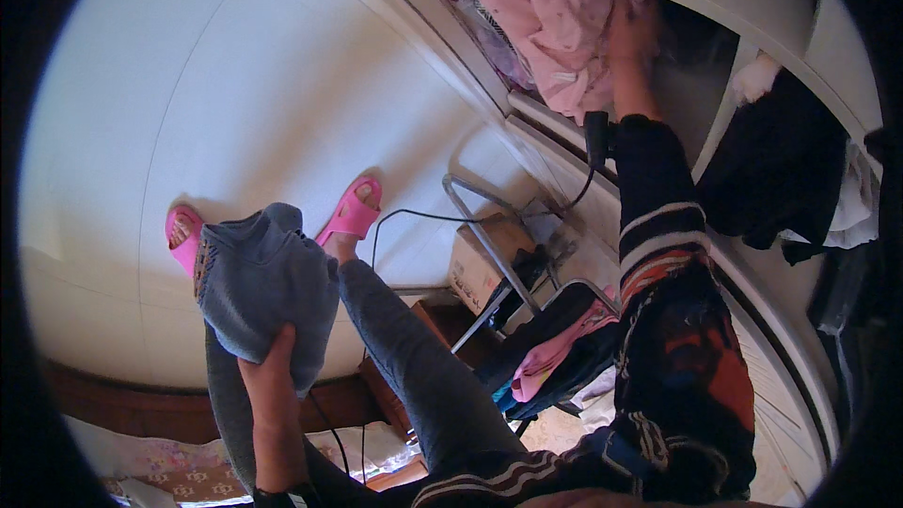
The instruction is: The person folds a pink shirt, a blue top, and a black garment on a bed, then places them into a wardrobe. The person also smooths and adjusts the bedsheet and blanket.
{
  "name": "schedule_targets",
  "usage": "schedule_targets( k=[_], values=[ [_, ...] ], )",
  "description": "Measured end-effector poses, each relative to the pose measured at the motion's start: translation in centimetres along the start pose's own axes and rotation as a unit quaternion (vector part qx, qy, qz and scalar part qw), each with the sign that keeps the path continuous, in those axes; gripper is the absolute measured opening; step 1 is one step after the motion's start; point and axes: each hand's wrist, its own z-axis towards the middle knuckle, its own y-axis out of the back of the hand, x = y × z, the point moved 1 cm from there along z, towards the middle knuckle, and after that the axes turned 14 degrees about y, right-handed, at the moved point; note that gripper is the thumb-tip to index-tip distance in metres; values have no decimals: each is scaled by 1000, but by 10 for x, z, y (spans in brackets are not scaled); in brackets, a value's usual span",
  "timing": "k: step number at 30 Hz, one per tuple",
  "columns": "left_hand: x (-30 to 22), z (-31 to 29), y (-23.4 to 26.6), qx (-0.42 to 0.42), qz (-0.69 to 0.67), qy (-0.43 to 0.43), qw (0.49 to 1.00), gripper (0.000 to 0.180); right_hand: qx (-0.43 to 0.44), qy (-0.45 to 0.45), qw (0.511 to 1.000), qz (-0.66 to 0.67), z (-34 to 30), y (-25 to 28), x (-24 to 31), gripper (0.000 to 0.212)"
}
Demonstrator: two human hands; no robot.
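Note:
My left hand (266, 359) is closed on the lower edge of a folded blue-grey knitted garment (268, 287), which hangs over my legs. My right hand (632, 36) reaches into a wardrobe compartment at the upper right. It lies against the right side of a crumpled pile of pink clothing (546, 23); motion smears its fingers, so their grip does not show. A dark strap or device (596, 138) sits at my right wrist, with a black cable running from it.
Dark clothes (776, 155) fill the neighbouring compartment, beyond a white divider (722, 122). Below the wardrobe stand a metal-framed chair (503, 263) draped with clothes and a cardboard box (475, 263). The black cable (423, 213) crosses near my leg. Pink slippers (353, 212) are on my feet.

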Motion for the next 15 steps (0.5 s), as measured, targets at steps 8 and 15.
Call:
schedule_targets(
  k=[8, 15],
  values=[
    [-9, -9, -9, -9, -13, 16, 1000, 72, -81, -31, 996, -13, 28, 2, -6, 63],
    [-22, -14, -11, -60, 24, -5, 998, 68, -46, -40, 996, -61, 47, -55, -60, 62]
  ],
)
